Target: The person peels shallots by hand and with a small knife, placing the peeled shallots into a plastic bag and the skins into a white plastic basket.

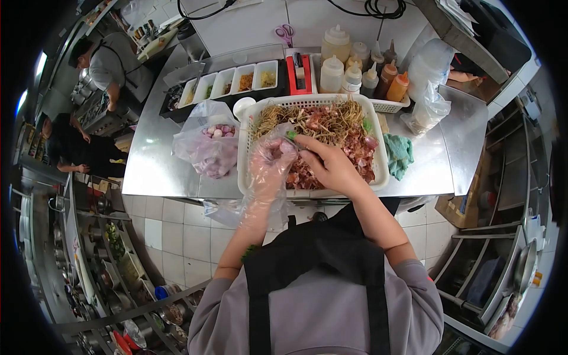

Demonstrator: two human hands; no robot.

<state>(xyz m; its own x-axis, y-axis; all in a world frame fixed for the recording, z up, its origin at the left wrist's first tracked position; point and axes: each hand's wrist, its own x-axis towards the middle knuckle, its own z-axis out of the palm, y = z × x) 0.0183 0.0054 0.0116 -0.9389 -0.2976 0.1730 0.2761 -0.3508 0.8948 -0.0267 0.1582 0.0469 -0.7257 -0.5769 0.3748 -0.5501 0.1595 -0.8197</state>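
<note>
My left hand [270, 158], in a clear plastic glove, is closed around what looks like a pinkish shallot [285, 146], mostly covered by the fingers. Bare and bent at the fingers, my right hand [332, 167] meets it at the fingertips. A small green piece [290, 135] shows there; I cannot make out what it belongs to. Both hands are over a white plastic basket [383, 163] holding dry root ends and stalks [272, 120] and reddish papery skins [361, 158]. Left of the basket, a clear plastic bag [190, 148] contains pink shallots [219, 131].
Sauce bottles [332, 74] stand behind the basket, beside a red box [299, 74] and a tray of white containers [242, 79]. A green cloth [399, 155] and a tied plastic bag [427, 112] lie to the right. Two people [121, 65] are at the left.
</note>
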